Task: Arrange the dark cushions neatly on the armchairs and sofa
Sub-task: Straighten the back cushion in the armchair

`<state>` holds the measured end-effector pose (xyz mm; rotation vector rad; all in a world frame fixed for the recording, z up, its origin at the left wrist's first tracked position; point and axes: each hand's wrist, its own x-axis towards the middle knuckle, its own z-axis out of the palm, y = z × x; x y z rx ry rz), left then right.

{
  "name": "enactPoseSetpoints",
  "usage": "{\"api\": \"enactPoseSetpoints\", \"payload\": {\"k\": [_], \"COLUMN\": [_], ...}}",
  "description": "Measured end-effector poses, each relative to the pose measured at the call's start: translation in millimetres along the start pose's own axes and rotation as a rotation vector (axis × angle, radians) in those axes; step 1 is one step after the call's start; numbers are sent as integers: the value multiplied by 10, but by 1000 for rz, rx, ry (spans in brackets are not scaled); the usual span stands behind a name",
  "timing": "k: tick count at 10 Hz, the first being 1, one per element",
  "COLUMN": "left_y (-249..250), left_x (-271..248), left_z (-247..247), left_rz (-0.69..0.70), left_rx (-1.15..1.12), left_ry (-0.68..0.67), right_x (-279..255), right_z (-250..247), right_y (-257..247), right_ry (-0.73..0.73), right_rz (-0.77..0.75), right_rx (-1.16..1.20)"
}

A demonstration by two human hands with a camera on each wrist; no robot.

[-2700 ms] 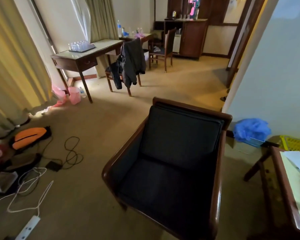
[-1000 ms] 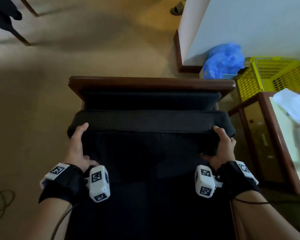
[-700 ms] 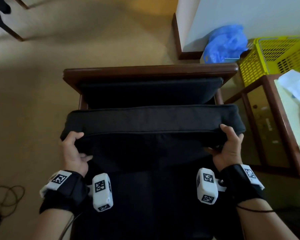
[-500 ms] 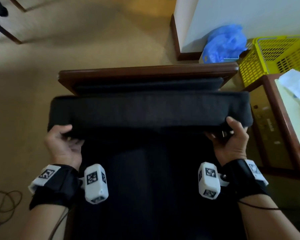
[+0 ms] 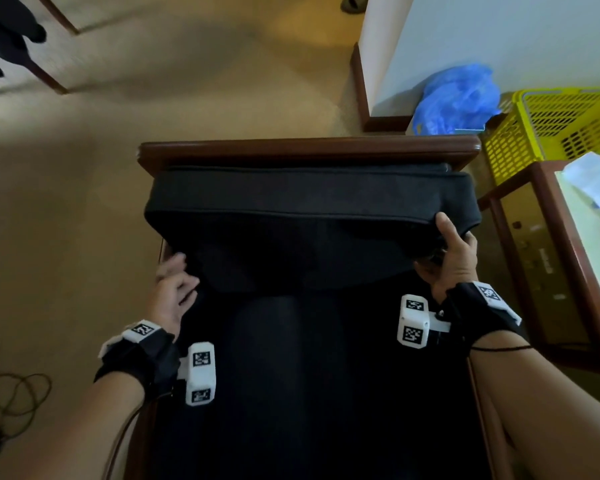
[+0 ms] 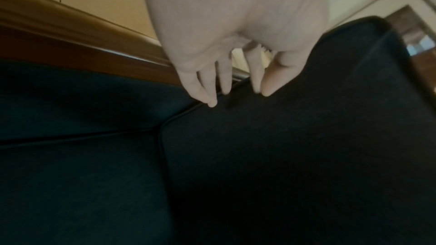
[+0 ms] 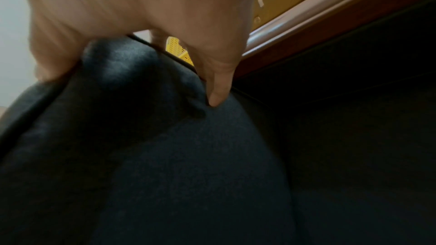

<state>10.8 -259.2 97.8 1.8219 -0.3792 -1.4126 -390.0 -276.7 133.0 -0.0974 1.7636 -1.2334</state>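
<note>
A dark back cushion (image 5: pixel 309 209) leans against the backrest of a wooden-framed armchair (image 5: pixel 309 148), above the dark seat cushion (image 5: pixel 309 375). My right hand (image 5: pixel 452 251) grips the back cushion's upper right corner, thumb on top and fingers underneath. The right wrist view shows that hand (image 7: pixel 141 74) pinching the bulging corner of the cushion (image 7: pixel 165 156). My left hand (image 5: pixel 174 282) is lower, at the cushion's left edge, with its fingers loose. In the left wrist view the straight fingertips (image 6: pixel 212 102) of that hand only touch the cushion's (image 6: pixel 295 137) seam beside the wooden armrest (image 6: pixel 70 40).
A glass-topped wooden side table (image 5: pixel 520 237) stands close on the armchair's right. Behind it are a yellow basket (image 5: pixel 568 126) and a blue plastic bag (image 5: pixel 458 98) against a wall corner (image 5: pixel 378 64). A cable (image 5: pixel 11 393) loops on the carpet at left.
The back cushion was lifted off the seat and swung up and back against the backrest. My left hand has let go of its left corner and dropped lower; the right hand keeps its grip.
</note>
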Motion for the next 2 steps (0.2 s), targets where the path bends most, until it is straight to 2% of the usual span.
{"api": "enactPoseSetpoints", "payload": {"k": [1, 2], "left_y": [-240, -521], "left_x": [-160, -319], "left_z": [-129, -277], "left_rz": [-94, -194], "left_rx": [201, 250], "left_ry": [-77, -30], "right_x": [-143, -361], "right_z": [-60, -325], "right_y": [46, 429], "right_ry": [-32, -83], "right_rz": [-10, 113], "right_rx": [-60, -224]}}
